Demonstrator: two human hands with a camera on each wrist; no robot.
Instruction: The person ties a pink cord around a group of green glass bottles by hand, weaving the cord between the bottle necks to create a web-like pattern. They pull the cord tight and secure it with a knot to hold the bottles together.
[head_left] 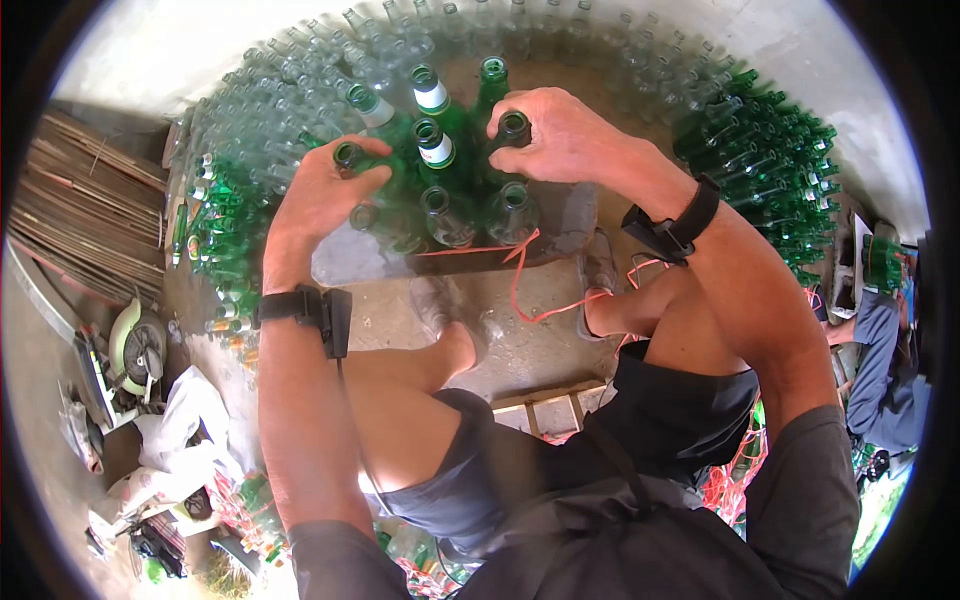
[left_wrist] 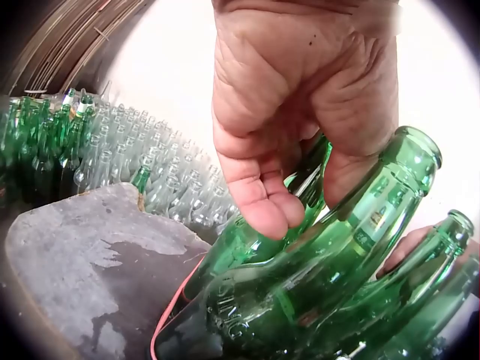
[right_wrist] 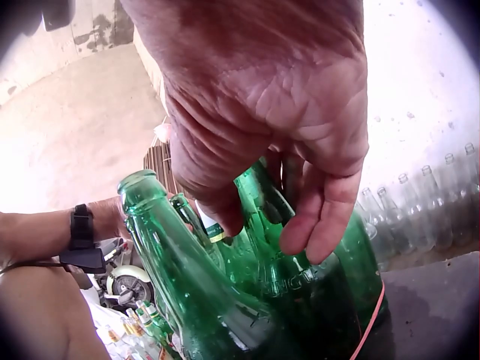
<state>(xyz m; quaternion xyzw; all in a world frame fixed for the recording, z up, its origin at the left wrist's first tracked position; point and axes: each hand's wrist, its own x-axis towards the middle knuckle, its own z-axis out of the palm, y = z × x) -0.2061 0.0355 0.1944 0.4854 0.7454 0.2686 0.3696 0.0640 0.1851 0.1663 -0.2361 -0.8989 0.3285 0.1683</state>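
Note:
A cluster of several green glass bottles, some with white neck labels, stands on a grey slab (head_left: 575, 220). At its left side my left hand (head_left: 318, 195) grips a bottle (head_left: 349, 154) by the neck, thumb and fingers around it. My right hand (head_left: 565, 137) holds another green bottle (head_left: 514, 127) by its neck at the right side. The front green bottle (head_left: 513, 215) leans between my wrists. A thin pink string (head_left: 517, 285) runs along the front of the cluster low down and trails off the slab. Palms hide part of both gripped necks.
Rows of clear bottles (head_left: 290, 75) curve behind the slab along a white wall. Massed green bottles (head_left: 765, 165) stand at the right. Stacked boards (head_left: 85, 200) and a small wheel (head_left: 138, 345) lie at the left. My shoes (head_left: 432, 303) flank the slab's front.

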